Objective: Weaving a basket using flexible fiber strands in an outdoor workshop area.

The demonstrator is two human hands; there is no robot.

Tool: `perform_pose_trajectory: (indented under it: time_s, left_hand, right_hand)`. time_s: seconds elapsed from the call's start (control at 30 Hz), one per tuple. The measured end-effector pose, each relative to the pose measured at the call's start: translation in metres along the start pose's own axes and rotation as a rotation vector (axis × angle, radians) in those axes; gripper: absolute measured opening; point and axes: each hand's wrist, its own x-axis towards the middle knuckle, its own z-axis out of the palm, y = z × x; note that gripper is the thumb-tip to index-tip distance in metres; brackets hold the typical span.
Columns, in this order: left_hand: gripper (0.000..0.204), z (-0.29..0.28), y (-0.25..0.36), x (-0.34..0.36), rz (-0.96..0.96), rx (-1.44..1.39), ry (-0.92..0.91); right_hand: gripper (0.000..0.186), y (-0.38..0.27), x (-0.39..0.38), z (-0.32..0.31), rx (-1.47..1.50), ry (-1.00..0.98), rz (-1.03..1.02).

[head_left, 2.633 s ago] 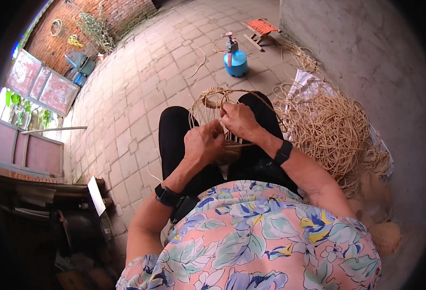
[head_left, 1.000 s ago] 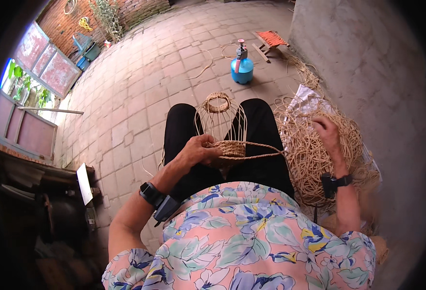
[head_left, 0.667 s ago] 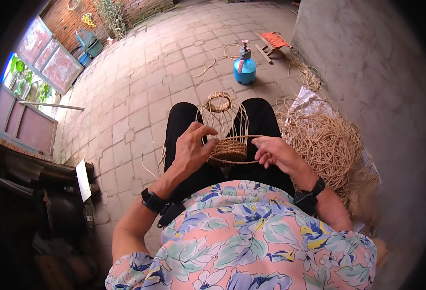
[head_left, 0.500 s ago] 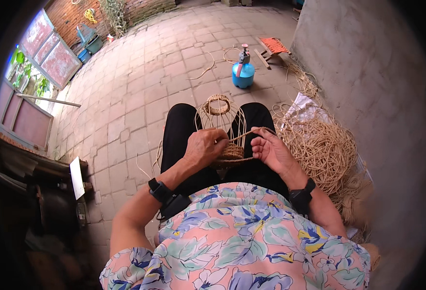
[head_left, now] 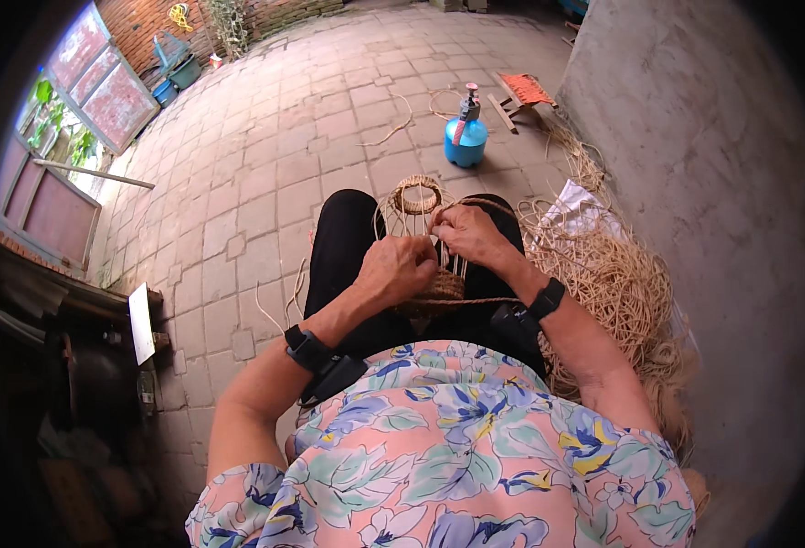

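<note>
Out past the left hand, to its left, a couple of thin, pale loose strands stick out beside the knee; a shifting leg or sleeve could snag them and tug at whatever they belong to. The left hand itself is curled, its fingertips tucked in among the uprights, so from where I stand I can't tell what, if anything, they pinch.

Beneath and just ahead of both hands sits the straw-coloured, open-ribbed basket frame, resting between the thighs in black trousers. Its woven ring lies beyond the knuckles, its dense woven band on the near side. Nothing but the lap seems to steady it, so I'd worry that knees drifting apart would let it roll or sink. The slim ribs look springy; a hard pull could bend one sideways and leave the spacing uneven.

The right hand meets the left at the ribs, thumb and fingers drawn close together; whether they have closed on a rib or on cord I can't make out. The twisted tan cord runs out below its wrist, and slack there could loosen the weave.

Farther right of that hand lies a big tangled heap of tan cord. A knot in it could catch and jerk the line short.
</note>
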Motion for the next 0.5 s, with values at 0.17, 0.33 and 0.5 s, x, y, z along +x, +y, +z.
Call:
perform_pose_trajectory:
  time_s: [0.17, 0.33, 0.5]
  left_hand:
    - [0.016, -0.001, -0.004, -0.002, 0.107, -0.116, 0.147]
    - [0.017, -0.001, 0.013, 0.002, 0.213, -0.091, 0.176]
    - [0.021, 0.008, 0.023, 0.009, 0.175, 0.079, -0.026]
  right_hand:
    - [0.023, -0.001, -0.032, 0.008, 0.310, 0.108, 0.080]
    - [0.016, 0.028, -0.091, -0.023, 0.959, -0.021, 0.335]
    - [0.013, 0.059, -0.095, -0.030, 0.799, 0.064, 0.349]
